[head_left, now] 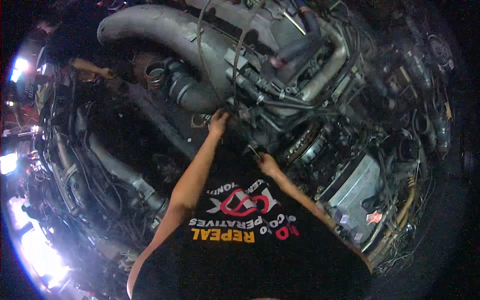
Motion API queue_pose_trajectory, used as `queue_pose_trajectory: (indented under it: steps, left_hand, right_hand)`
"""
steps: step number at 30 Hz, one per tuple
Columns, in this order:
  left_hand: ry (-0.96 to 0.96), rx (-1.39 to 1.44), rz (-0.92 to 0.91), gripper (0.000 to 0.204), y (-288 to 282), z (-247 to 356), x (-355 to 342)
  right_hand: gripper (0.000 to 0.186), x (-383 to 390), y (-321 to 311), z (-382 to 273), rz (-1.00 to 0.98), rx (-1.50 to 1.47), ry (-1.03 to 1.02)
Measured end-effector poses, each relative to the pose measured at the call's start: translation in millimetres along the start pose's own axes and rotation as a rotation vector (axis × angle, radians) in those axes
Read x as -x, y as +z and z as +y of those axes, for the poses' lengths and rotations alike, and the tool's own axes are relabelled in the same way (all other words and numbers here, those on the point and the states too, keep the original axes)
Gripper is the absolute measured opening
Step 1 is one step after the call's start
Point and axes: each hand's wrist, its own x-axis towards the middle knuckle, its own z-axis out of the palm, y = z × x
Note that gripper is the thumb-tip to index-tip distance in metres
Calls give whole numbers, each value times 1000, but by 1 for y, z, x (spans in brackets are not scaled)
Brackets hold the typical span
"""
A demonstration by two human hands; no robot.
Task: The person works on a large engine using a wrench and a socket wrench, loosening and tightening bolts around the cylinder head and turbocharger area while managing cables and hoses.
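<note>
My left hand (219,123) reaches into the engine, its fingers closed against dark parts just below the large grey curved pipe (165,22). What those fingers hold, if anything, is hidden. Lower and to the right, my right hand (269,165) is closed around a thin, shiny metal hand tool (254,151). Its exact kind is too small to make out, and its far end points up and left toward the dark gap between my hands. Two wire cables, including the left cable (201,50), run down to the area by my left hand.
At the upper left, another person's forearm (90,66) reaches in. A black hose elbow (187,95) with metal clamps lies above my left hand. Bundled metal lines (280,102) run to the right. A flat silver panel (352,192) stands at lower right, and a long pipe (112,165) at left.
</note>
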Motion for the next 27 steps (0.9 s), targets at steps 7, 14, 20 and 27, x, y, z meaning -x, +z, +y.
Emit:
queue_pose_trajectory:
  steps: [7, 14, 20, 27]
  left_hand:
    - [-102, 255, 60, 33, 6, 17, 11]
    - [-218, 203, 74, 22, 5, 13, 4]
    - [-223, 155, -32, 12, -1, 20, -4]
    - [-330, 33, -12, 12, -1, 37, -11]
  right_hand:
    - [17, -43, -57, -68, 344, 17, -436]
    - [15, -64, -44, -118, 344, 256, -313]
    - [17, -62, -25, -117, 386, 178, -289]
    - [22, -63, -29, -119, 266, 201, -34]
